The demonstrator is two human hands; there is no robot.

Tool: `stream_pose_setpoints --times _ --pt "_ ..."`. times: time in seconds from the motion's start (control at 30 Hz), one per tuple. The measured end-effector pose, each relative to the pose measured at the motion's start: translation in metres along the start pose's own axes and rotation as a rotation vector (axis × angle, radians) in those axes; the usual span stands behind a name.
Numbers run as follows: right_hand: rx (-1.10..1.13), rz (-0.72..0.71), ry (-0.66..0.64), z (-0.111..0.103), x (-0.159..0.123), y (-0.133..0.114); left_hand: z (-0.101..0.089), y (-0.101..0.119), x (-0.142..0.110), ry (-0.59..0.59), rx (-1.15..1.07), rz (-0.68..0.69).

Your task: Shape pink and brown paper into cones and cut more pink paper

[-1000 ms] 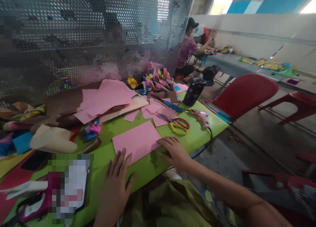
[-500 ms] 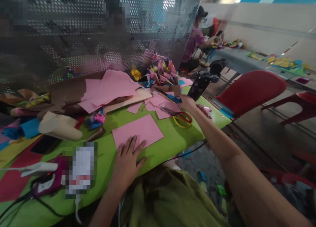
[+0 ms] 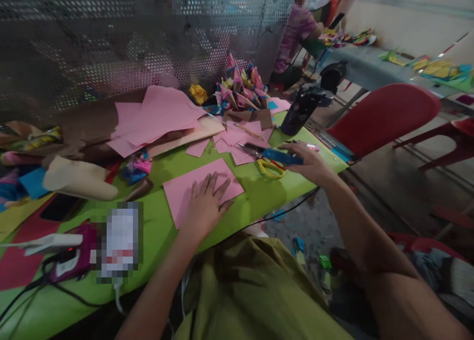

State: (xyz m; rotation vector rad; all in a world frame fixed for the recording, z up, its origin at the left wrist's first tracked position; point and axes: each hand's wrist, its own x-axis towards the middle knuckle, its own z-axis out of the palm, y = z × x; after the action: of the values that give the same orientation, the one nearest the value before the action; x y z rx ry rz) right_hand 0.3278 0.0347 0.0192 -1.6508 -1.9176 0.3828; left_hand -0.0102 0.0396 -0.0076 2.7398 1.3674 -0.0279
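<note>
My left hand (image 3: 208,199) lies flat with spread fingers on a pink sheet of paper (image 3: 177,192), near the table's front edge. At the right, my right hand (image 3: 309,162) is closed around the blue handles of a pair of scissors (image 3: 283,157). Their blades point left, over the smaller pink paper pieces (image 3: 242,132). Just below them on the table is another pair of scissors with red and yellow handles (image 3: 271,170), partly covered by the blue ones.
Large pink sheets (image 3: 159,113) are stacked at the back, beside a heap of folded paper cones (image 3: 240,86). A black tumbler (image 3: 300,110) stands at the right. A phone (image 3: 120,241), a purple power bank (image 3: 79,253) and cables occupy the left. A red chair (image 3: 388,110) is beyond.
My right hand has drawn the blue-handled scissors off the paper pieces, toward me and to the right. My left hand has slid slightly farther onto the pink sheet. The view has tilted down.
</note>
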Motion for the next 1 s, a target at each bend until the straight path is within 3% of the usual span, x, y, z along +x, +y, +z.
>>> stream_pose_setpoints --times 0.13,0.27,0.6,1.0 --pt "0.051 0.01 -0.131 0.007 -0.052 -0.012 0.005 0.001 0.01 0.006 -0.001 -0.004" --pt "0.055 0.042 -0.164 0.014 -0.075 -0.017 0.01 -0.002 0.009 -0.028 -0.009 -0.007" --pt "-0.002 0.036 -0.231 0.027 -0.076 -0.021 0.014 -0.004 0.009 0.002 -0.029 -0.003" --pt "-0.047 -0.023 -0.306 0.023 -0.075 -0.025 0.012 -0.002 0.008 -0.022 -0.02 -0.006"
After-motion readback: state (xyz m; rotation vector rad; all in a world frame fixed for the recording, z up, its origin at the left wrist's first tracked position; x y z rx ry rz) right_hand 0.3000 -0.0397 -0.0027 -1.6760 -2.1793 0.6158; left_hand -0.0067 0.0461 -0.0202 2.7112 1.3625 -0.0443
